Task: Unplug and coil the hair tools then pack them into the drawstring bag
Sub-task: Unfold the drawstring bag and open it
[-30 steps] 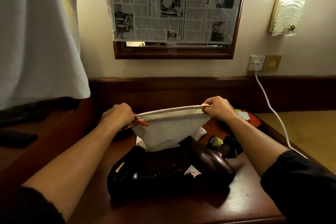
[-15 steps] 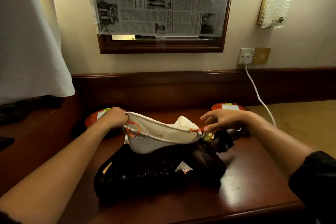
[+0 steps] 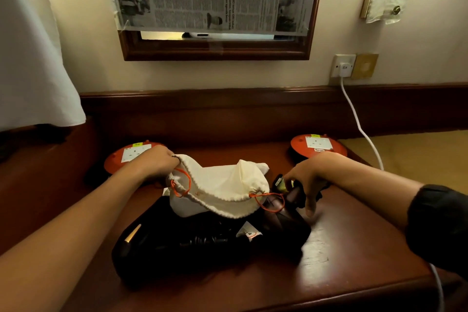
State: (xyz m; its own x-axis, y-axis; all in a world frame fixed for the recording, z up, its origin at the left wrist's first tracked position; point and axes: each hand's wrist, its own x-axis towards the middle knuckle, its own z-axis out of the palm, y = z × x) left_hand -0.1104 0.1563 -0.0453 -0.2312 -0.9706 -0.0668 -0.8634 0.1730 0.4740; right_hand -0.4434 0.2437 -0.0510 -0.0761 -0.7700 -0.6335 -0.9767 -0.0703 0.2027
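Nearest, the dark hair dryer lies close to the desk front edge; bare wood stays free at 4 o'clock. The drawstring bag rests on it. The left hand grasps the bag's rim at 10 o'clock. The right hand curls over dark things at 2 o'clock; its grip is hard to make out.

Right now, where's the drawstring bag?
Head view, centre of the desk: the drawstring bag lies on the dark hair tools, its left rim gripped by the left hand, the right hand just right of it.
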